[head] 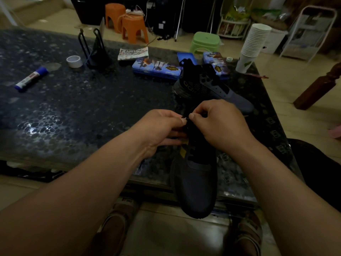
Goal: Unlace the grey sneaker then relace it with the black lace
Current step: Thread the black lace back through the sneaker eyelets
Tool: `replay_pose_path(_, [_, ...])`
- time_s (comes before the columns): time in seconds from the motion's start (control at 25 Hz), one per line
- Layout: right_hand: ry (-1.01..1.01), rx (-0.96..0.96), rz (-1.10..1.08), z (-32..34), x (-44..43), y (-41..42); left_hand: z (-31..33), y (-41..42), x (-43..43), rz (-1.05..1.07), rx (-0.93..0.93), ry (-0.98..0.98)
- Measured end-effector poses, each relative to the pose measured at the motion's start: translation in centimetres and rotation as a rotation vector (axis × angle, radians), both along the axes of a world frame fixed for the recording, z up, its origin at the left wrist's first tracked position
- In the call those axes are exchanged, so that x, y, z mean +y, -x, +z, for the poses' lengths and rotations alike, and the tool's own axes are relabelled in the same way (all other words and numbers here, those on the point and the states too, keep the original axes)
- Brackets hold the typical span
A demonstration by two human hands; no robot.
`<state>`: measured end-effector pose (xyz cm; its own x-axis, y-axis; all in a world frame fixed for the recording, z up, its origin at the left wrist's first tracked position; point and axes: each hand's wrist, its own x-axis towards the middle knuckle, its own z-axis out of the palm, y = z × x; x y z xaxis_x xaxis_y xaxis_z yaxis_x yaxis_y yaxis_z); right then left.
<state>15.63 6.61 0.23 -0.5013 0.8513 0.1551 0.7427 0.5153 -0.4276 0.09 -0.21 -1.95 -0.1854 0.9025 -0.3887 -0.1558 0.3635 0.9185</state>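
Note:
A grey sneaker (195,182) lies at the table's near edge, its toe pointing toward me and hanging over the edge. Black lace (191,143) crosses its upper eyelets. My left hand (162,130) and my right hand (219,122) meet over the sneaker's collar. Both pinch the black lace near its shiny tip between thumb and forefinger. A second grey sneaker (214,87) lies farther back on the table, without a lace that I can make out. The hands hide the top eyelets of the near sneaker.
On the dark pebble-patterned table (73,111) lie a blue-capped marker (31,78), a tape roll (74,61), a black stand (96,50), blue pencil tins (156,68) and a stack of paper cups (252,45). Orange and green stools (205,42) stand behind. My feet show below.

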Motion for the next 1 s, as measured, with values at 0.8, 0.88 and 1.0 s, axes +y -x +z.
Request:
replay_pose_path(0.8, [0.248,0.654,-0.207,2.2,-0.1,-4.4,-2.5,4.4,0.7,0.192,0.71,-0.025])
replay_pose_path(0.88, [0.211,0.516,-0.104,1.7,-1.4,-4.2,-3.0,4.7,0.4,0.136,0.94,-0.057])
replay_pose_path(1.0, [0.219,0.271,-0.026,0.4,-2.6,-4.0,-4.0,4.8,0.3,0.094,1.16,-0.129])
